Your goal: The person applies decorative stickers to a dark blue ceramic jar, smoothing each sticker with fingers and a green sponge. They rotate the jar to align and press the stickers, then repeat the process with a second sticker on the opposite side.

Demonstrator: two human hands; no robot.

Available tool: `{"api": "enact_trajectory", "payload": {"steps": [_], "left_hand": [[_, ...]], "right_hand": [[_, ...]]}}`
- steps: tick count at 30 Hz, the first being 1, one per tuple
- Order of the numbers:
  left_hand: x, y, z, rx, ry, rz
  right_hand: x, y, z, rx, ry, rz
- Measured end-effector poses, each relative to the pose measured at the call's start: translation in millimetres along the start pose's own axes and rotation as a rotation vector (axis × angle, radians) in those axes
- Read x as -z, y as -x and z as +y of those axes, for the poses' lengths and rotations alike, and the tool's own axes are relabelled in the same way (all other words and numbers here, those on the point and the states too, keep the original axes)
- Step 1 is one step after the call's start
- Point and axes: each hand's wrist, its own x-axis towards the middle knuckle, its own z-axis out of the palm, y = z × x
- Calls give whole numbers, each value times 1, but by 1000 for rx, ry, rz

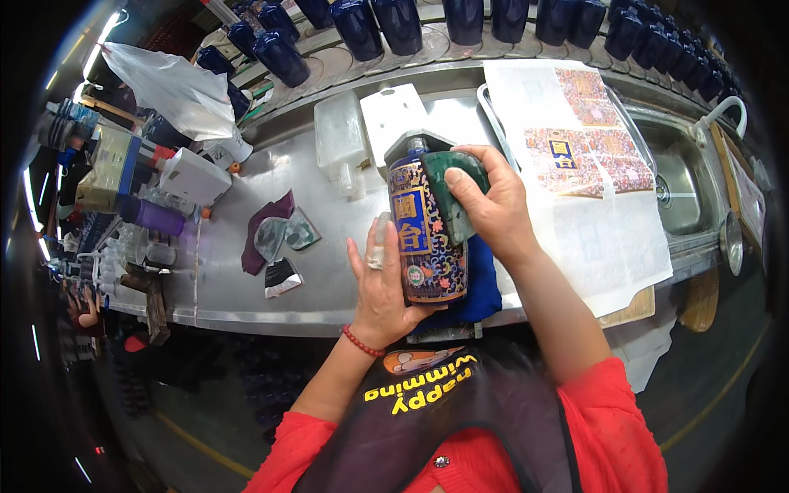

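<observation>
Bottle is dark blue with multicoloured patterning.

The patterned blue bottle looks glossy and smooth. The worktop is shiny metal, the printed sheet matt and paper-like.

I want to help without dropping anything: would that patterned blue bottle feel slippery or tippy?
The patterned blue bottle probably feels stiff; its sides look unbent against the left hand. It might be slippery, since the similar blue bottles behind look glossy. Stood up, it could tip if bumped, being taller than wide.
</observation>
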Motion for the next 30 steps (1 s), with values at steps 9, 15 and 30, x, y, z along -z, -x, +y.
{"api": "enact_trajectory", "payload": {"steps": [9,15,30], "left_hand": [[-3,3,-7,11,57,-20],[20,-18,-14,-40,158,-25],[45,-94,-27,-289,70,-1]], "right_hand": [[3,36,-5,-253,-163,107],[10,52,5,-274,-375,231],[16,34,-16,-380,-276,235]]}}
